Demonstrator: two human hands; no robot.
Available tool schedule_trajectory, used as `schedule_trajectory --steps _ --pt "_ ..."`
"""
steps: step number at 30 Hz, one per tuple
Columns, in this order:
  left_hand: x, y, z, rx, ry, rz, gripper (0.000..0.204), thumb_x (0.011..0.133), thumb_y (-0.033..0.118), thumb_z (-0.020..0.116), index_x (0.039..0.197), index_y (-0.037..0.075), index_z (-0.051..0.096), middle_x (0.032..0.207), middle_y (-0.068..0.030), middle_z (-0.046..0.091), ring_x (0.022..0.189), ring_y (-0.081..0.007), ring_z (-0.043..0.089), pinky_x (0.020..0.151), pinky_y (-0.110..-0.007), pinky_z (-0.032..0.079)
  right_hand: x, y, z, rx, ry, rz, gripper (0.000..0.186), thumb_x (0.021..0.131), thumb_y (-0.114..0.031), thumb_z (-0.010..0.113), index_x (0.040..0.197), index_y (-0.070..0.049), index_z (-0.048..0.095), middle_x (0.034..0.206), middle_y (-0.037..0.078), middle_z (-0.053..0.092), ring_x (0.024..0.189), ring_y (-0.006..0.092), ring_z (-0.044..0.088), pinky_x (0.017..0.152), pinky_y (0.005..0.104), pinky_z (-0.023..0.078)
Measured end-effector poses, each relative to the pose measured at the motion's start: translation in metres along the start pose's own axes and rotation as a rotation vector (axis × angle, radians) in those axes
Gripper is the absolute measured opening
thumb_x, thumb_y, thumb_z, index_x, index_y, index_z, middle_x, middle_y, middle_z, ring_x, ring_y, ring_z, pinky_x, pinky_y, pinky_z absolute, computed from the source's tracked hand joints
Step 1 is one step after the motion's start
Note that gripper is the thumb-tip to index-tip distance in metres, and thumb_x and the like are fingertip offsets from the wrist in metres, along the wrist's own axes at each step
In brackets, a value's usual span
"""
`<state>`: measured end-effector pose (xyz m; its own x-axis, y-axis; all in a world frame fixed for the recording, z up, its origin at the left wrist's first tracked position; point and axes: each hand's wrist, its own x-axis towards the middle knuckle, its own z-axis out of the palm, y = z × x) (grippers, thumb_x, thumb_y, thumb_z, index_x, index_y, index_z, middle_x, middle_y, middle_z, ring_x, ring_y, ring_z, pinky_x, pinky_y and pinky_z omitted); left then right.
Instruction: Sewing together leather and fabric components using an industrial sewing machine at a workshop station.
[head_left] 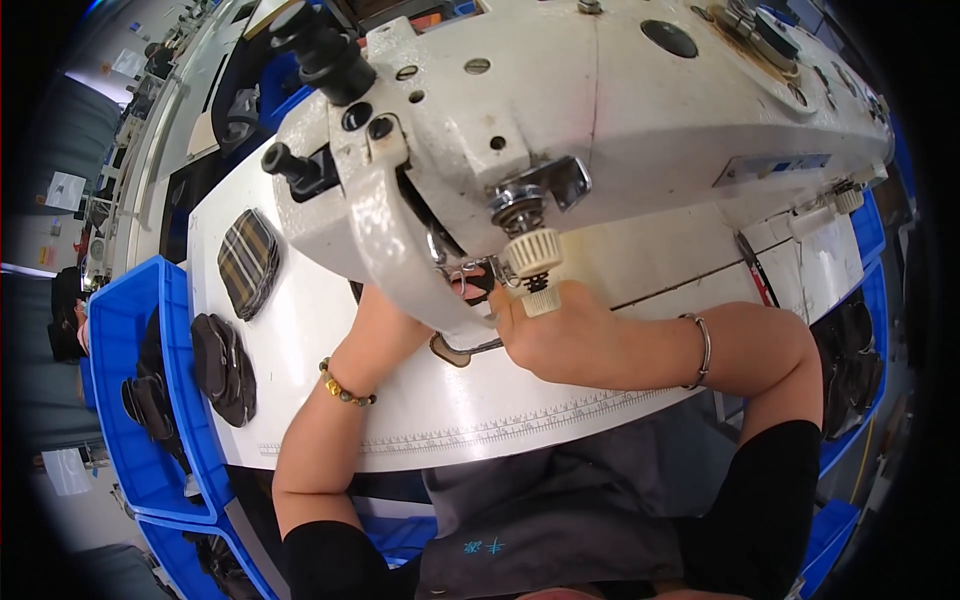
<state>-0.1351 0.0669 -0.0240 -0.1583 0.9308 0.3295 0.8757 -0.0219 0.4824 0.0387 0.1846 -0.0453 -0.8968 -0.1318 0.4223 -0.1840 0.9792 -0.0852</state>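
Note:
A white sewing machine spans the top of the view, its head end over both my hands. My left hand reaches behind the curved guard of the machine head, which hides most of its fingers. My right hand is curled beside the needle area, its thumb side next to a small dark fabric piece. The cream tension knob covers part of the right fingers, so what they grip cannot be made out. Fingertips show near the presser foot.
Plaid fabric pieces and a stack of dark fabric pieces lie on the white table at left. Blue bins with dark pieces flank the table. A red-and-black slim tool lies at right. A ruler strip runs along the front edge.

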Motion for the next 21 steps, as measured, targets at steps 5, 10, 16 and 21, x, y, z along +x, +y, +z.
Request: schedule_trajectory --steps 5,10,16,21 --pt "-0.002 -0.004 -0.001 -0.066 -0.023 -0.061 0.017 0.076 0.011 0.078 0.073 0.0 0.065 0.064 -0.0088 0.056 0.058 -0.0224 0.05 0.056 -0.033 0.041 0.001 0.012 0.005 -0.03 0.045 -0.053 0.007 0.062 -0.013 0.065 0.063 -0.007 0.061 0.051 0.007 0.055 0.045 0.0213 0.058 0.038 0.0335 0.042" --pt "-0.005 -0.011 -0.001 -0.109 -0.043 -0.118 0.013 0.081 0.013 0.074 0.085 0.001 0.071 0.072 -0.0102 0.063 0.063 -0.0209 0.055 0.061 -0.031 0.045 0.008 0.02 0.018 0.166 0.274 0.123 0.005 0.07 -0.014 0.066 0.074 -0.011 0.066 0.051 0.006 0.053 0.043 0.0231 0.055 0.037 0.0357 0.04" --pt "-0.001 -0.007 -0.011 -0.207 -0.211 -0.275 0.026 0.075 -0.001 0.067 0.1 0.004 0.069 0.094 -0.016 0.066 0.087 -0.0332 0.063 0.078 -0.04 0.05 0.011 0.028 0.028 0.008 0.326 -0.03 0.015 0.072 -0.016 0.066 0.086 -0.011 0.067 0.049 0.003 0.048 0.042 0.0233 0.053 0.036 0.0366 0.04" --pt "-0.003 -0.006 -0.005 0.068 -0.109 -0.027 0.022 0.069 0.0 0.069 0.09 0.006 0.072 0.084 -0.0148 0.066 0.078 -0.0332 0.063 0.071 -0.04 0.051 0.006 0.011 -0.006 -0.07 0.036 -0.134 0.013 0.06 -0.012 0.065 0.067 -0.003 0.06 0.049 0.003 0.047 0.042 0.0177 0.053 0.036 0.0309 0.041"
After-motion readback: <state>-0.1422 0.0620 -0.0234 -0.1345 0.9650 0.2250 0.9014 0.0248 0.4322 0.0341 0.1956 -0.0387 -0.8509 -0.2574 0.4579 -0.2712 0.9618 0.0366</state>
